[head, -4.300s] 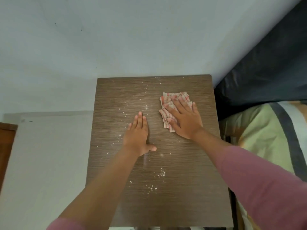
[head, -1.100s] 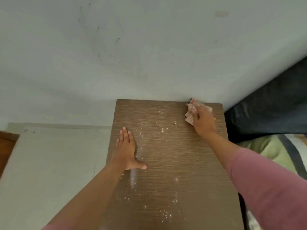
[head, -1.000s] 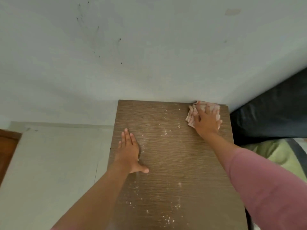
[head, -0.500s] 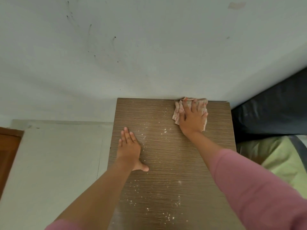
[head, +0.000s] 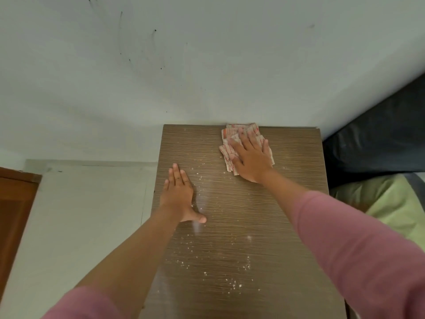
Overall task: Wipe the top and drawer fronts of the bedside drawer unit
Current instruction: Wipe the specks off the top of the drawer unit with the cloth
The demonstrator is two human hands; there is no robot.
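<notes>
1. Bedside drawer unit (head: 287,203) — brown wood-grain top seen from above, its back edge against the wall (head: 184,77); the drawer fronts are out of view.
2. Cloth (head: 232,137) — a folded, red-striped rag lying at the back edge of the top, right of centre.
3. Right hand (head: 250,157) — fingers straight and spread, pressing the cloth flat rather than gripping it.
4. Left hand (head: 178,194) — flat and open on the left part of the top, holding nothing, apparently bracing.
5. White crumbs (head: 230,282) — scattered over the middle and front of the top.
6. Suggested technique: keep even palm pressure, sweep in overlapping strokes along the grain, gather crumbs toward one edge, and lift the bracing hand to clean beneath it.
</notes>
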